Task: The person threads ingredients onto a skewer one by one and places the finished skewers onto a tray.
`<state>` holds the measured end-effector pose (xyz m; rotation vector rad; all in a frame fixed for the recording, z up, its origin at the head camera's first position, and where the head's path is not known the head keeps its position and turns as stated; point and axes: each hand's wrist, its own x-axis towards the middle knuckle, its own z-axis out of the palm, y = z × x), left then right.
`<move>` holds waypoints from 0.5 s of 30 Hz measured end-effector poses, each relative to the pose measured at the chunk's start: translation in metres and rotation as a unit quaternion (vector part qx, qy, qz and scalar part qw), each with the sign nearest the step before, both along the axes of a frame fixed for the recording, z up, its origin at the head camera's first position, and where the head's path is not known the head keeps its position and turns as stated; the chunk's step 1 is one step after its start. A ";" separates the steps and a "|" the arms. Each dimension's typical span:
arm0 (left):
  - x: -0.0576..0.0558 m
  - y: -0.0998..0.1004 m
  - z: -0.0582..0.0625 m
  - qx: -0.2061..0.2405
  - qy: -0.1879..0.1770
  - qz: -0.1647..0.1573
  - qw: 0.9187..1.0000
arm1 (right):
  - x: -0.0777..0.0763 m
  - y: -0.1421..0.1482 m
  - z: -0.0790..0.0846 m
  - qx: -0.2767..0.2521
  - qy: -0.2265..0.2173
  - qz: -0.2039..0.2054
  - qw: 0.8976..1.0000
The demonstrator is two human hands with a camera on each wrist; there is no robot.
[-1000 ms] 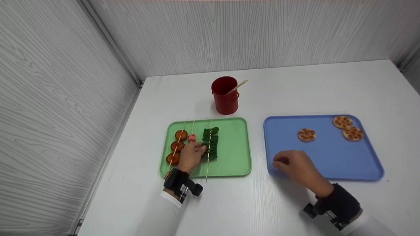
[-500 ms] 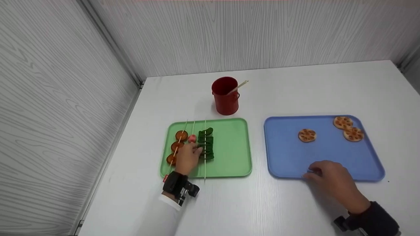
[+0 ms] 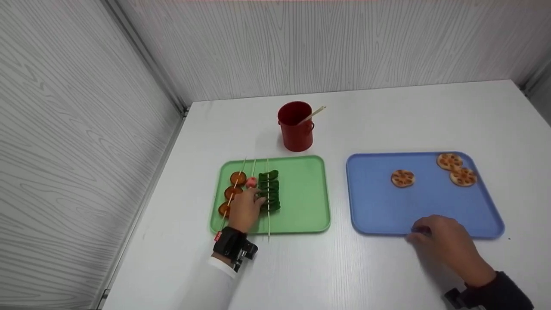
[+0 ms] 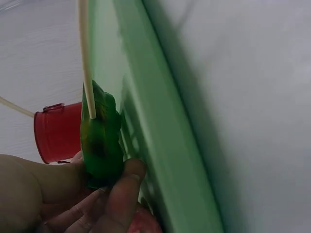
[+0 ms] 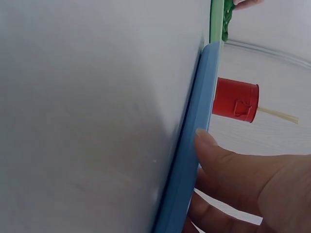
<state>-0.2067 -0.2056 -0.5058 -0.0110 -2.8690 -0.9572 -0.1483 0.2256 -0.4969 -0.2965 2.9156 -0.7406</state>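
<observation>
On the left side of the green tray (image 3: 305, 196), my left hand (image 3: 246, 207) pinches a skewer of green vegetable pieces (image 3: 270, 186). In the left wrist view the thumb and fingers (image 4: 127, 187) hold the near green piece (image 4: 102, 136), with the stick (image 4: 86, 53) poking out of it. My right hand (image 3: 445, 243) rests at the front rim of the blue tray (image 3: 370, 202), fingers loosely curled. Its thumb lies at the rim (image 5: 194, 116) in the right wrist view. A skewer of round orange-brown slices (image 3: 233, 193) and a pink piece on a stick (image 3: 252, 182) lie left of the green skewer.
A red bucket (image 3: 296, 135) with thin sticks (image 3: 317, 111) leaning out stands behind the trays. Three lotus root slices lie on the blue tray: one near the middle (image 3: 403, 178), two at the back right corner (image 3: 450, 161). A wall rises behind the white table (image 3: 318, 275).
The green skewer has shifted a little left in my left hand, closer to the pink piece. My right hand has moved right along the blue tray's front rim.
</observation>
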 end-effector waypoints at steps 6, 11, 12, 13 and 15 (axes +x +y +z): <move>0.000 0.003 0.003 -0.024 0.014 -0.020 0.999 | 0.002 0.000 -0.001 -0.005 0.006 -0.001 1.000; 0.000 0.005 0.005 -0.039 -0.008 0.004 0.999 | 0.004 0.000 -0.002 0.001 0.013 -0.002 1.000; 0.000 0.005 0.005 -0.040 -0.012 0.009 0.999 | 0.004 0.000 -0.002 0.002 0.014 -0.002 1.000; 0.000 0.005 0.005 -0.042 -0.016 0.012 0.999 | 0.004 -0.001 -0.002 0.004 0.016 -0.004 1.000; 0.000 0.005 0.006 -0.051 -0.019 0.015 0.998 | 0.004 -0.001 -0.002 0.005 0.019 -0.005 1.000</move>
